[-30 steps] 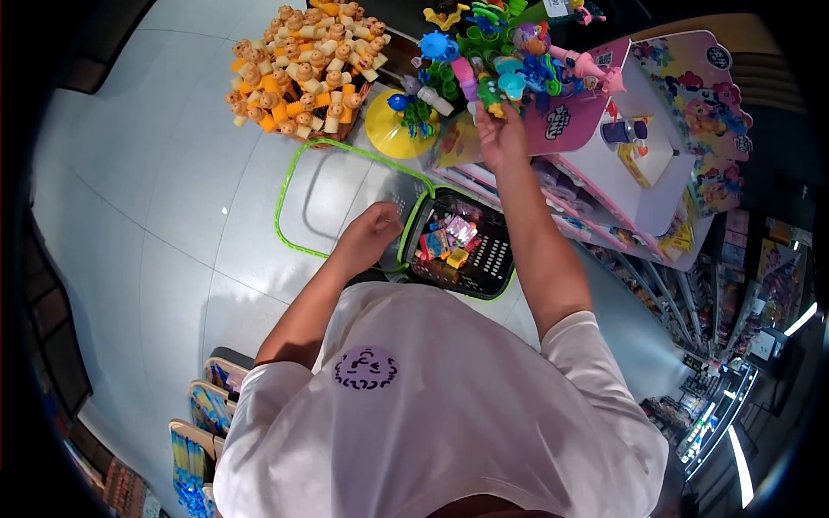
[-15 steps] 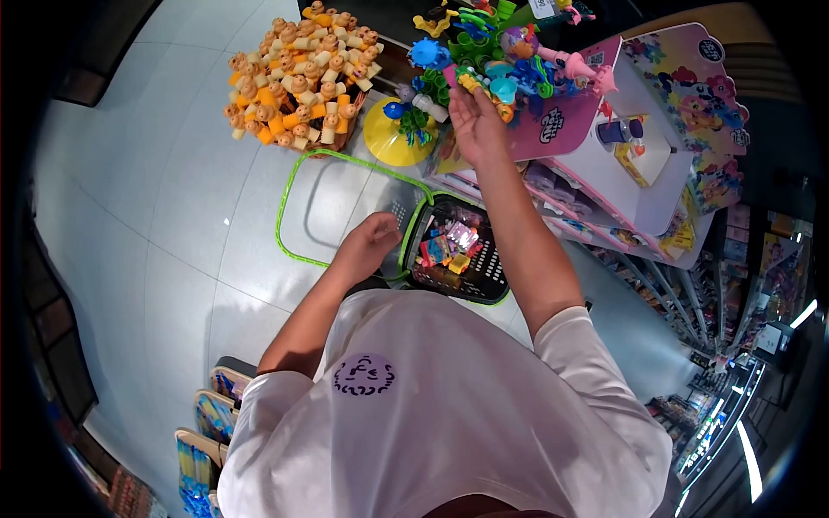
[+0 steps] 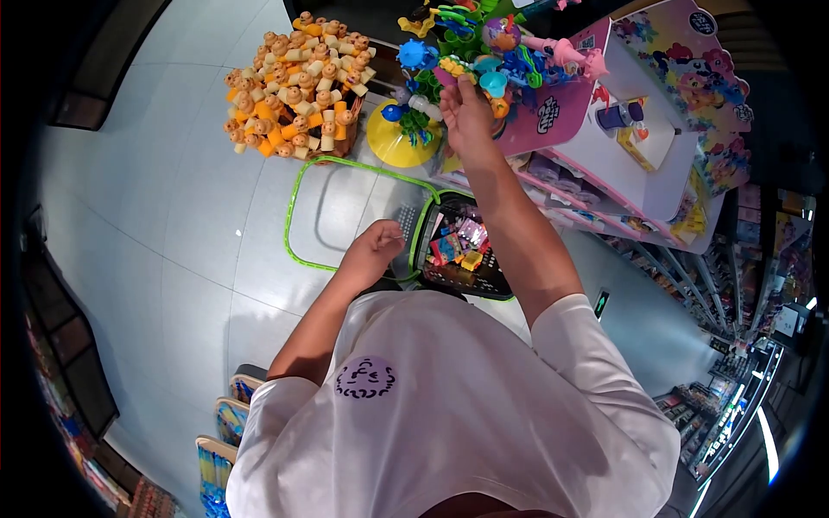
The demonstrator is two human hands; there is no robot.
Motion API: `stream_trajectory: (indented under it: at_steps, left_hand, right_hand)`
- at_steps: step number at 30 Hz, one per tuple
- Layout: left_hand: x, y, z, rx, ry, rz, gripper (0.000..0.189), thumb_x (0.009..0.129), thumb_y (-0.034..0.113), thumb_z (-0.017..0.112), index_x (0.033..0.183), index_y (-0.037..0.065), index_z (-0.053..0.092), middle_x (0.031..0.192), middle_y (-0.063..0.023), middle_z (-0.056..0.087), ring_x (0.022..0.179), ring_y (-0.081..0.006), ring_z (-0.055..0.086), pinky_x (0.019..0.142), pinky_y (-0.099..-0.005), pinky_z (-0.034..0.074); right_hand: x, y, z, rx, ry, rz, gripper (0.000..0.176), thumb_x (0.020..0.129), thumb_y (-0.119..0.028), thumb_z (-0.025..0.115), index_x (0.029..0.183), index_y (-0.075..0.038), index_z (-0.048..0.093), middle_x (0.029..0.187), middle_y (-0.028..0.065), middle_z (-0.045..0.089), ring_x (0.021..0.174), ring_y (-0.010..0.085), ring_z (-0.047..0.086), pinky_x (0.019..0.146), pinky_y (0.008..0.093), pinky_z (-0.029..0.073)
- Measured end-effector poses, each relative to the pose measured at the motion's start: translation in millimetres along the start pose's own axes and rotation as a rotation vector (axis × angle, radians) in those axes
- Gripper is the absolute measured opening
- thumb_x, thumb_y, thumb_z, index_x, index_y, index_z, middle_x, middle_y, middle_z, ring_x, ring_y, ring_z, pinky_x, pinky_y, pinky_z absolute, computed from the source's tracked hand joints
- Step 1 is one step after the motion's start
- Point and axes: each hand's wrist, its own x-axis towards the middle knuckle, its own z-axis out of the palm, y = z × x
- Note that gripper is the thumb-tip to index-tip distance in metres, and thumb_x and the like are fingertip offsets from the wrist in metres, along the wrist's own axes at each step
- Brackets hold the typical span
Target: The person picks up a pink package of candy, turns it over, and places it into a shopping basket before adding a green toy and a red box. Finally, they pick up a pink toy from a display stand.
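Note:
My right hand (image 3: pixel 467 116) reaches up to the cluster of colourful plastic toys (image 3: pixel 462 39) at the top centre. Its fingers are bent beside a small yellow toy (image 3: pixel 453 66) and a teal cup-like piece (image 3: pixel 493 84); whether they grip anything is hidden. Over the floor, left of the black basket (image 3: pixel 479 281), is my left hand (image 3: pixel 376 249), with fingers curled loosely and nothing visible in them. Several small colourful packages (image 3: pixel 458 243) lie inside the basket. Its green rim (image 3: pixel 294 194) or handle loop extends to the left.
A basket packed with orange and cream figure-topped toys (image 3: pixel 298 86) stands at the upper left, beside a yellow round base (image 3: pixel 390 142). A pink-and-white display stand (image 3: pixel 639 186) is on the right. Shelving (image 3: pixel 60 319) lines the left edge.
The view has shifted slightly. My right hand's fingers have bent further near the toys, and my left hand's fingers have curled a little more.

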Motion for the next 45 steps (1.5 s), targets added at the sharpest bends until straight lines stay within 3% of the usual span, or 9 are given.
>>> stream_trajectory:
  at_steps: [10, 11, 22, 27, 34, 36, 37, 42, 45]
  left_hand:
    - [1.6, 0.1, 5.4, -0.009, -0.037, -0.043, 0.025, 0.088, 0.009, 0.055, 0.111, 0.003, 0.05, 0.107, -0.0051, 0.058, 0.102, -0.0121, 0.051, 0.089, -0.0245, 0.038]
    - [1.9, 1.0, 6.0, -0.004, -0.046, -0.054, 0.025, 0.088, 0.009, 0.055, 0.111, 0.003, 0.05, 0.107, -0.0051, 0.058, 0.102, -0.0121, 0.051, 0.089, -0.0245, 0.038]
    - [22.8, -24.8, 37.0, 0.084, -0.202, -0.068, 0.022, 0.085, 0.013, 0.058, 0.103, 0.001, 0.053, 0.091, -0.0043, 0.059, 0.085, -0.0114, 0.055, 0.078, -0.024, 0.043]
    - [50.4, -57.1, 61.3, 0.339, -0.3, -0.071, 0.024, 0.086, 0.016, 0.058, 0.105, 0.001, 0.053, 0.092, -0.005, 0.06, 0.086, -0.0129, 0.055, 0.079, -0.0257, 0.043]
    - [70.4, -187.8, 43.4, 0.791, -0.18, -0.251, 0.023, 0.085, 0.021, 0.055, 0.097, 0.003, 0.062, 0.089, -0.0162, 0.063, 0.087, -0.0281, 0.061, 0.079, -0.0351, 0.046]
    - [78.3, -280.0, -10.8, 1.491, -0.68, 0.105, 0.035, 0.079, 0.031, 0.05, 0.085, 0.0, 0.065, 0.089, -0.0249, 0.062, 0.086, -0.0379, 0.06, 0.076, -0.0418, 0.047]
    - [69.4, -323.0, -31.0, 1.269, -0.4, -0.269, 0.038, 0.078, 0.032, 0.049, 0.083, -0.002, 0.065, 0.091, -0.0263, 0.062, 0.089, -0.0413, 0.058, 0.079, -0.0452, 0.046]
    - [15.8, -304.9, -58.8, 1.319, -0.348, -0.183, 0.029, 0.088, 0.02, 0.041, 0.091, 0.003, 0.065, 0.094, -0.0226, 0.062, 0.09, -0.0363, 0.06, 0.079, -0.0442, 0.046]
    - [4.9, -337.6, -90.4, 1.095, -0.16, -0.455, 0.028, 0.087, 0.02, 0.043, 0.092, 0.003, 0.065, 0.097, -0.0214, 0.062, 0.09, -0.036, 0.059, 0.08, -0.0428, 0.045]
  right_hand:
    - [-37.6, 16.8, -57.9, -0.412, -0.121, 0.039, 0.02, 0.089, -0.022, 0.057, 0.099, -0.005, 0.054, 0.083, 0.0024, 0.057, 0.072, 0.0096, 0.056, 0.061, 0.0226, 0.046]
    - [-42.8, 25.2, -77.4, -0.388, -0.168, 0.063, 0.039, 0.083, -0.021, 0.064, 0.113, -0.001, 0.048, 0.088, 0.0059, 0.058, 0.068, 0.012, 0.056, 0.058, 0.0238, 0.045]
    - [-168.1, 87.7, -270.8, -1.028, 0.001, 0.458, 0.023, 0.082, -0.02, 0.057, 0.098, -0.004, 0.059, 0.08, 0.0075, 0.062, 0.069, 0.0154, 0.06, 0.065, 0.0284, 0.049]
    - [-214.4, 53.1, -288.1, -1.371, -0.078, 0.281, 0.03, 0.078, -0.018, 0.052, 0.105, -0.01, 0.06, 0.101, 0.0132, 0.064, 0.092, 0.0341, 0.06, 0.083, 0.0404, 0.047]
    - [-226.3, 98.2, -374.2, -1.467, -0.038, 0.332, 0.03, 0.078, -0.026, 0.054, 0.1, -0.006, 0.061, 0.098, 0.0191, 0.063, 0.094, 0.0347, 0.059, 0.083, 0.0409, 0.046]
    - [-227.4, 100.7, -392.1, -1.51, -0.261, 0.233, 0.035, 0.078, -0.028, 0.056, 0.104, -0.005, 0.059, 0.095, 0.0198, 0.063, 0.092, 0.035, 0.06, 0.082, 0.0418, 0.047]
    - [-229.6, 95.2, -393.0, -1.473, -0.268, 0.266, 0.034, 0.078, -0.029, 0.056, 0.102, -0.005, 0.059, 0.095, 0.0195, 0.063, 0.092, 0.0349, 0.06, 0.081, 0.0418, 0.047]
    - [-234.7, 88.1, -423.9, -1.517, -0.316, 0.362, 0.032, 0.078, -0.026, 0.057, 0.103, -0.005, 0.06, 0.095, 0.016, 0.064, 0.09, 0.0306, 0.061, 0.081, 0.0378, 0.047]
    - [-236.5, 91.0, -462.0, -1.638, -0.29, 0.393, 0.032, 0.079, -0.03, 0.056, 0.099, -0.006, 0.061, 0.096, 0.0155, 0.063, 0.093, 0.0309, 0.06, 0.085, 0.0377, 0.047]
